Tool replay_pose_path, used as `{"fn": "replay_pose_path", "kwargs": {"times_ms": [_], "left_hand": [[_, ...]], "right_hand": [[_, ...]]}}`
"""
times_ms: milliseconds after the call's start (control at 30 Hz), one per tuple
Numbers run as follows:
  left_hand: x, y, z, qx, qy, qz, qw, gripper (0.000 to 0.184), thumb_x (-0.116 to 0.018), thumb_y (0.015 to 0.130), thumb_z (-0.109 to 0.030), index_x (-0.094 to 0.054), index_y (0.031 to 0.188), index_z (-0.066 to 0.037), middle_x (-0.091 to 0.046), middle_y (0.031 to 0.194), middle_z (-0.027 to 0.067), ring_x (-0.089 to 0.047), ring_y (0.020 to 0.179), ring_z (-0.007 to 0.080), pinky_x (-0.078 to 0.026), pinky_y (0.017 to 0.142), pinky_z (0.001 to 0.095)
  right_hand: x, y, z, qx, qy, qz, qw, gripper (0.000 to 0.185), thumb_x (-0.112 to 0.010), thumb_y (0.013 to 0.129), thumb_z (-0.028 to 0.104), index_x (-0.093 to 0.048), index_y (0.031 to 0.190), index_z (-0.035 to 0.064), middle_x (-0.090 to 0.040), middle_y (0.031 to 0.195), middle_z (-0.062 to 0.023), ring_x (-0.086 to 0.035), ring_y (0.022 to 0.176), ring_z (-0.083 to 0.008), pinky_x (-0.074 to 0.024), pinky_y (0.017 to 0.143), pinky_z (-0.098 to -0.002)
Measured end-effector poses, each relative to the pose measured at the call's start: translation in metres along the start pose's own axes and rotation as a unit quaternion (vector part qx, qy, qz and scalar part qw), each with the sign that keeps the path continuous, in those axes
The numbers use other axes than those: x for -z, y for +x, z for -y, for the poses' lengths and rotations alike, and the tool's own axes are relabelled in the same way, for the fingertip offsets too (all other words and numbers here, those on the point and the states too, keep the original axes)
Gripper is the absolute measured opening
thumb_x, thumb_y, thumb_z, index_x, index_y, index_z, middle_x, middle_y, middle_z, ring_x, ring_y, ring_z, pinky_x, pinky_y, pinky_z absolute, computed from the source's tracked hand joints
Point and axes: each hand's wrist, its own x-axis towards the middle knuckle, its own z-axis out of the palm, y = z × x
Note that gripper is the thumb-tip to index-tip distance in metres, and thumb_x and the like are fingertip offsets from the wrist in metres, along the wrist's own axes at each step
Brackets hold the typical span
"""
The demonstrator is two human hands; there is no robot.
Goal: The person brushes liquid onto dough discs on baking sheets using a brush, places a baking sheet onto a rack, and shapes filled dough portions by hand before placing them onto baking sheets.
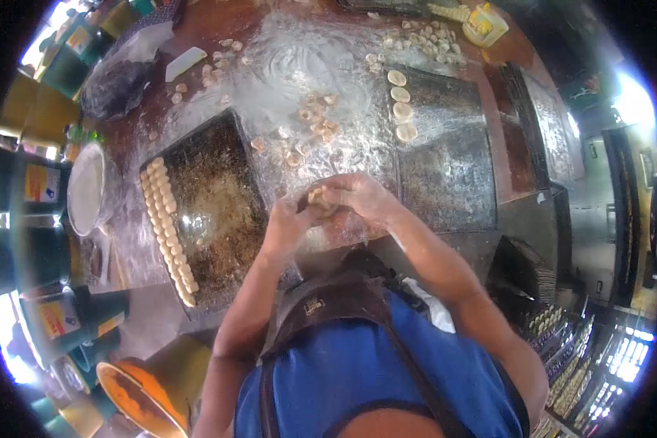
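My left hand (293,223) and my right hand (361,197) meet at the near edge of the floured table (292,66). Between their bent fingers they hold a small piece of dough (317,196), partly hidden by the fingers. Just beyond them lie several loose dough pieces (321,128). On the left, a dark tray (219,190) carries rows of small dough balls (166,226) along its left side. To the right, another dark tray (445,160) has flat dough rounds (401,111) in a column at its upper left.
A white bowl (87,190) stands at the far left, near a dark plastic bag (120,84) and a white scraper (185,64). More dough pieces (431,44) and a yellow container (484,25) are at the back right. An orange-rimmed bucket (142,398) is at the lower left.
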Motion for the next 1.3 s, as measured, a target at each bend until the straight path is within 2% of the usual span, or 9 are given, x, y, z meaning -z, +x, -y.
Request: {"fn": "replay_pose_path", "kwargs": {"times_ms": [133, 300, 500, 567, 700, 833, 867, 1200, 1300], "left_hand": [[0.01, -0.017, 0.0, -0.018, -0.149, 0.025, 0.988, 0.035, -0.049, 0.095, 0.001, -0.056, 0.129, 0.001, -0.068, 0.111, 0.0134, -0.067, 0.096, 0.0175, -0.057, 0.084, 0.0331], [0.014, 0.0, 0.009, -0.047, 0.171, -0.055, 0.983, 0.036, -0.052, 0.091, 0.002, -0.061, 0.125, -0.004, -0.07, 0.1, 0.0143, -0.069, 0.084, 0.0187, -0.058, 0.077, 0.0328], [-0.009, 0.015, 0.046, -0.185, 0.574, -0.039, 0.797, 0.039, -0.059, 0.083, -0.002, -0.061, 0.122, -0.002, -0.063, 0.118, 0.0217, -0.066, 0.102, 0.0302, -0.056, 0.08, 0.0392], [0.004, 0.028, 0.053, -0.298, 0.376, -0.065, 0.875, 0.031, -0.06, 0.083, -0.002, -0.065, 0.114, 0.0, -0.065, 0.111, 0.0194, -0.065, 0.099, 0.0338, -0.055, 0.083, 0.0392], [-0.027, 0.036, 0.067, -0.146, 0.345, -0.14, 0.916, 0.02, -0.064, 0.081, -0.002, -0.07, 0.1, -0.002, -0.067, 0.102, 0.0155, -0.067, 0.091, 0.0327, -0.055, 0.079, 0.0366], [-0.031, 0.033, 0.048, -0.055, 0.155, -0.222, 0.961, 0.021, -0.066, 0.079, 0.0, -0.07, 0.099, -0.003, -0.067, 0.098, 0.0163, -0.067, 0.083, 0.0302, -0.054, 0.073, 0.0359], [-0.022, 0.033, 0.066, -0.157, 0.352, -0.232, 0.893, 0.023, -0.067, 0.077, 0.002, -0.07, 0.098, -0.003, -0.068, 0.097, 0.0148, -0.067, 0.083, 0.0292, -0.055, 0.072, 0.0367], [-0.034, 0.01, 0.058, -0.137, 0.32, -0.156, 0.924, 0.033, -0.062, 0.079, 0.003, -0.067, 0.111, -0.002, -0.069, 0.108, 0.0173, -0.066, 0.105, 0.0295, -0.053, 0.089, 0.0383], [0.002, -0.008, 0.04, -0.2, 0.326, -0.161, 0.91, 0.034, -0.064, 0.081, 0.0, -0.066, 0.115, -0.003, -0.066, 0.115, 0.0198, -0.062, 0.112, 0.0301, -0.048, 0.097, 0.0402]], "right_hand": [[-0.038, -0.008, 0.016, 0.005, -0.206, -0.175, 0.963, 0.027, -0.072, 0.084, 0.018, -0.071, 0.108, 0.0039, -0.072, 0.096, -0.0147, -0.068, 0.086, -0.0208, -0.0533, 0.08, -0.0337], [-0.061, -0.015, -0.001, 0.21, -0.323, -0.261, 0.885, 0.026, -0.07, 0.082, 0.01, -0.07, 0.107, 0.0016, -0.072, 0.091, -0.0168, -0.069, 0.072, -0.023, -0.0558, 0.068, -0.0337], [-0.014, -0.003, -0.028, -0.041, -0.143, -0.12, 0.982, 0.032, -0.069, 0.083, 0.01, -0.067, 0.114, 0.004, -0.071, 0.098, -0.0141, -0.068, 0.074, -0.0256, -0.0556, 0.072, -0.0362], [-0.002, -0.01, -0.021, 0.02, -0.199, -0.085, 0.976, 0.032, -0.07, 0.081, 0.01, -0.067, 0.113, 0.004, -0.07, 0.1, -0.0139, -0.067, 0.081, -0.0283, -0.054, 0.077, -0.0368], [0.013, 0.006, -0.066, 0.217, -0.301, -0.09, 0.924, 0.034, -0.071, 0.082, 0.013, -0.066, 0.115, 0.0056, -0.066, 0.106, -0.0139, -0.065, 0.094, -0.0303, -0.0521, 0.083, -0.0376], [0.033, 0.018, -0.051, 0.091, -0.236, -0.038, 0.967, 0.031, -0.077, 0.075, 0.013, -0.069, 0.104, 0.0048, -0.066, 0.099, -0.0148, -0.064, 0.092, -0.0313, -0.0513, 0.08, -0.0413], [0.034, 0.028, -0.072, 0.169, -0.256, -0.005, 0.952, 0.03, -0.077, 0.076, 0.018, -0.068, 0.102, 0.0044, -0.066, 0.096, -0.0155, -0.065, 0.09, -0.0321, -0.0515, 0.08, -0.0415], [0.013, 0.046, -0.018, 0.002, -0.48, 0.125, 0.868, 0.029, -0.073, 0.083, 0.031, -0.068, 0.1, 0.0088, -0.069, 0.088, -0.0144, -0.068, 0.081, -0.0308, -0.0547, 0.075, -0.0406], [-0.003, 0.043, 0.013, 0.104, -0.416, -0.061, 0.901, 0.041, -0.068, 0.085, 0.043, -0.068, 0.109, 0.0099, -0.071, 0.089, -0.0119, -0.069, 0.08, -0.0302, -0.0557, 0.078, -0.0438]]}}
